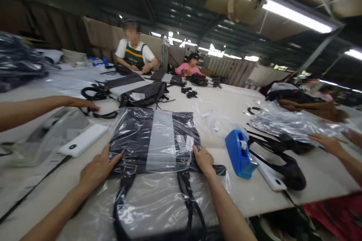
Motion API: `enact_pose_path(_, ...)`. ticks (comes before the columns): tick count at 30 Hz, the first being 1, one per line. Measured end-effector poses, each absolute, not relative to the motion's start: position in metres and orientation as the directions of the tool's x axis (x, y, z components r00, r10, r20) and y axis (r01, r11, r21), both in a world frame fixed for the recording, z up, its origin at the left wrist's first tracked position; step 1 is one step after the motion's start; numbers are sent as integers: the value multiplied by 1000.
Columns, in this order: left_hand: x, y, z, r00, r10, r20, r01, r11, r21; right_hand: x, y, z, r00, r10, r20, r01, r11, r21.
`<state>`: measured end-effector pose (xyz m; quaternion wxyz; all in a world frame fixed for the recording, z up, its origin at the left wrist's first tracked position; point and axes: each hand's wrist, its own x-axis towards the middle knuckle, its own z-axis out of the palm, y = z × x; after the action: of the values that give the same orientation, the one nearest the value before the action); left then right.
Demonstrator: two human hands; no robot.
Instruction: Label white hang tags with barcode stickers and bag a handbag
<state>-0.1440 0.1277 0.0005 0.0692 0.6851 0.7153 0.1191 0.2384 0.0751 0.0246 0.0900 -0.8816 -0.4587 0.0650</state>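
In front of me on the table lies a dark bag (132, 139) inside a clear plastic sleeve, with a pale grey band (160, 139) down its middle and a white tag (189, 143) at its right. Its black handles (120, 199) extend toward me under the plastic. My left hand (97, 167) grips the left edge of the wrapped bag, thumb on top. On the opposite edge, my right hand (204, 160) has its fingers bent round the plastic and bag. The undersides of both grips are hidden.
A blue tape dispenser (240, 154) stands right of the bag. White power banks (85, 140) with cords lie on both sides. More dark bags (132, 86) are beyond. Co-workers' hands (82, 103) reach in at left and right; other people (134, 52) work across the table.
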Motion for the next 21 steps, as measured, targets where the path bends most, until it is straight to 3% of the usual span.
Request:
enact_pose_path(2,-137,122,3,-112,994,-15,952,111,285,236,66,29,534,845,-36,826,-530,-192)
enact_pose_path(6,-130,96,9,-118,993,-25,936,120,330,244,37,26,351,936,-29,926,-351,-138)
enact_pose_path(8,-130,85,10,-55,998,10,930,47,365,258,31,18,257,960,109,965,-249,-80)
enact_pose_path(11,-131,75,9,-66,998,21,921,53,385,266,36,13,223,904,365,974,-225,-38)
enact_pose_path(13,-132,71,9,-67,997,27,918,51,393,251,45,21,177,870,460,982,-185,-27)
enact_pose_path(16,-132,69,9,-53,998,36,916,34,401,196,60,44,12,860,510,1000,-5,-14)
enact_pose_path(19,-131,69,8,-45,998,41,912,24,409,126,77,53,-212,822,529,957,285,-60)
enact_pose_path(21,-133,68,8,-28,999,44,899,6,437,90,85,42,-314,830,461,931,364,-22)
